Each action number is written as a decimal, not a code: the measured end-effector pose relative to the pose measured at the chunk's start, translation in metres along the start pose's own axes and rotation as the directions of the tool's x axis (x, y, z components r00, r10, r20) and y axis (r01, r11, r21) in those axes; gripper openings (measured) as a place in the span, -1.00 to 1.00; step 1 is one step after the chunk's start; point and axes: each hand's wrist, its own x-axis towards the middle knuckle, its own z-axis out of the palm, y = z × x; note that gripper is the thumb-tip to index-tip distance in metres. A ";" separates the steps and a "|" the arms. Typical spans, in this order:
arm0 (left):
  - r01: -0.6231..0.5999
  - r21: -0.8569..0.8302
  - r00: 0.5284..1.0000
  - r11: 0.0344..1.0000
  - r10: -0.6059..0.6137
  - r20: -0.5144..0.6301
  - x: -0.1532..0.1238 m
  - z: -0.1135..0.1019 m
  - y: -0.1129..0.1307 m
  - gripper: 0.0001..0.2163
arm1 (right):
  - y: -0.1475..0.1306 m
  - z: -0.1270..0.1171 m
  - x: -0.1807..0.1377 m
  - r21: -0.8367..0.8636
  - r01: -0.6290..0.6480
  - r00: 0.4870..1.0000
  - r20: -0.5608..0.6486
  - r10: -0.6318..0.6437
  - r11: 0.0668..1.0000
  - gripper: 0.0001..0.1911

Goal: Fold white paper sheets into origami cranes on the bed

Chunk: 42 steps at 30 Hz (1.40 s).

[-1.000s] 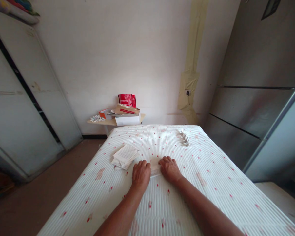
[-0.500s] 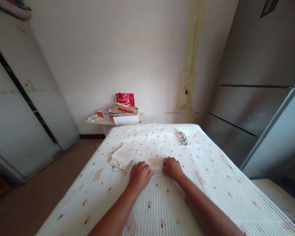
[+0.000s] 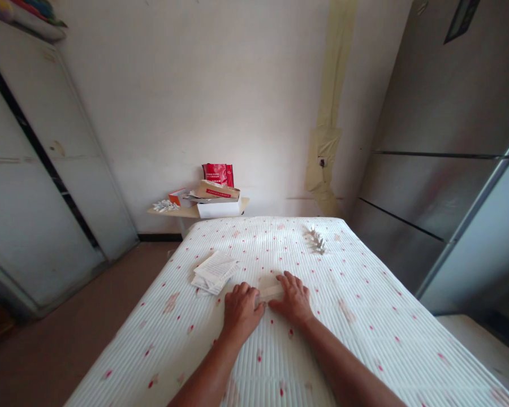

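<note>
A small folded piece of paper (image 3: 270, 291) lies on the bedspread between my two hands. My left hand (image 3: 241, 308) is closed at its left end, with the fingers curled over the edge and the thumb at the near side. My right hand (image 3: 294, 298) rests at the paper's right end, fingers stretched out and apart, thumb pointing left along the near edge. The hands cover both ends of the paper. Up and left of my left hand is a loose stack of printed paper sheets (image 3: 214, 271).
A row of small folded paper shapes (image 3: 317, 239) stands on the far right of the bedspread (image 3: 258, 362). Beyond the bed, a small table (image 3: 182, 212) bears a white box (image 3: 218, 209), a red bag (image 3: 218, 174) and more folded paper (image 3: 165, 206). A fridge (image 3: 432, 169) stands right.
My right hand has gone from curled fingers to spread ones, and its thumb has moved left along the paper's near edge. My left hand stays at the left end. The view has tilted slightly.
</note>
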 end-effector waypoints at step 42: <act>0.066 -0.066 0.998 0.996 -0.065 0.018 0.004 0.004 -0.003 -0.75 | 0.004 -0.008 -0.003 0.286 0.335 0.940 -0.032 -0.340 0.898 -0.78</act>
